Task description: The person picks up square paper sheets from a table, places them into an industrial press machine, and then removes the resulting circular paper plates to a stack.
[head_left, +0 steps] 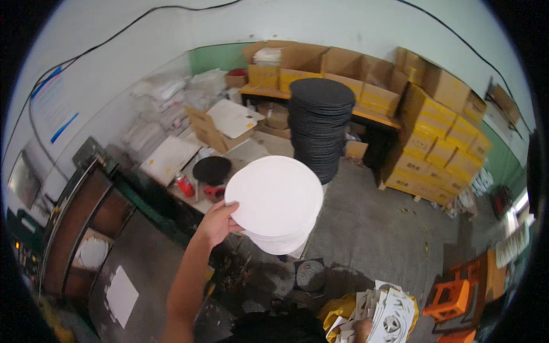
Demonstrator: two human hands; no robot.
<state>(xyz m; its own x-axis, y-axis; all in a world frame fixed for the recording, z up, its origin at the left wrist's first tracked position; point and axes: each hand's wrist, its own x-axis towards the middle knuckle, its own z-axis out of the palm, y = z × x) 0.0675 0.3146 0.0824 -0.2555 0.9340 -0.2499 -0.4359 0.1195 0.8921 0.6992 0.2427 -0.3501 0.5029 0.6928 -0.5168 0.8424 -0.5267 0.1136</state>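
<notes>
My left hand (pixel 219 223) pinches the left edge of a white round disc (pixel 277 194), thumb on top and fingers underneath. Below that disc, a stack of white round discs (pixel 280 244) shows in part at the corner of the table. Just behind it rises a tall stack of black round discs (pixel 320 126). At the lower edge, a small part of my right hand (pixel 362 330) shows beside white sheets with cut-out shapes (pixel 392 314), which lie in and over a yellow bag (pixel 338 310). Its fingers are mostly hidden, so its grip cannot be made out.
A black disc (pixel 211 170), a red can (pixel 184 184) and white boards (pixel 234 118) lie on the table. Cardboard boxes (pixel 434 143) are stacked at the right back. A machine with a dark frame (pixel 86 223) stands left. An orange stool (pixel 449 300) is at the lower right.
</notes>
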